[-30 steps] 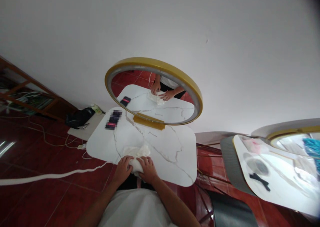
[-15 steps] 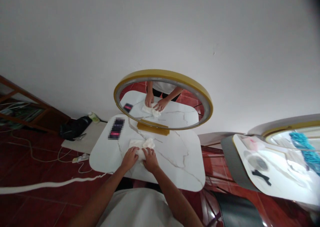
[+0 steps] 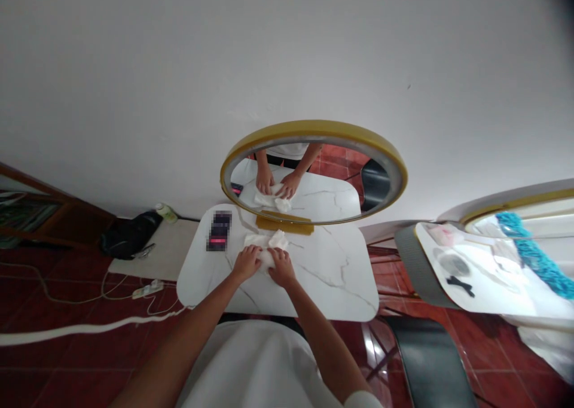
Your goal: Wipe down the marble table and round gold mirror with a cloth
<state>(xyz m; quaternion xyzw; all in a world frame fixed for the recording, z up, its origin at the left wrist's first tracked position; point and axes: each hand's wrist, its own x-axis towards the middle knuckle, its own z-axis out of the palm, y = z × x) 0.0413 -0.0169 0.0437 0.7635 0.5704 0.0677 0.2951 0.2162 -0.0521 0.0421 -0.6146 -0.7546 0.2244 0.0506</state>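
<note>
My left hand (image 3: 248, 262) and my right hand (image 3: 281, 265) rest side by side on a crumpled white cloth (image 3: 265, 240), fingers curled over its near, bunched part. Beyond the fingertips the cloth spreads out, flat on the left and puckered up on the right. What the fingers do underneath is hidden. The cloth lies on a white marble-patterned table (image 3: 332, 282). A dark phone-like item (image 3: 219, 231), blurred out, is to the left of the hands. Both hands and the cloth also show in the gold-framed mirror (image 3: 314, 127) at the table's back.
To the right stands a second white table (image 3: 488, 294) with a black item (image 3: 460, 286) and a mirror. A black chair (image 3: 433, 360) is at the lower right. On the left are a black bag (image 3: 130, 234), a bottle (image 3: 165, 212), a power strip (image 3: 147, 289) and cords.
The view has shifted slightly, so the table and mirror sit further right in the picture. Both hands stay on the cloth, in much the same pose.
</note>
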